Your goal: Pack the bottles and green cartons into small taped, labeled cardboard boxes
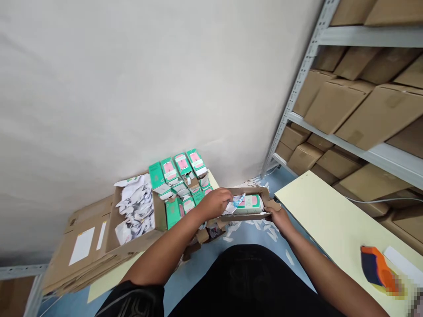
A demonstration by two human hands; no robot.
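Observation:
An open brown cardboard box is between my two hands, above the floor. In it lies a green, pink and white carton, with white paper at its left end. My left hand reaches over the box's left end, fingers pinched at a small blue-and-white packet. My right hand is wrapped round the box's right end, by a raised flap. To the left, several green and pink cartons stand in rows. Beside them is a box full of shredded paper.
Flattened cardboard is stacked at the left. A pale yellow table on the right bears an orange and dark blue tape dispenser. Metal shelving holds several brown boxes. Paper scraps litter the blue floor.

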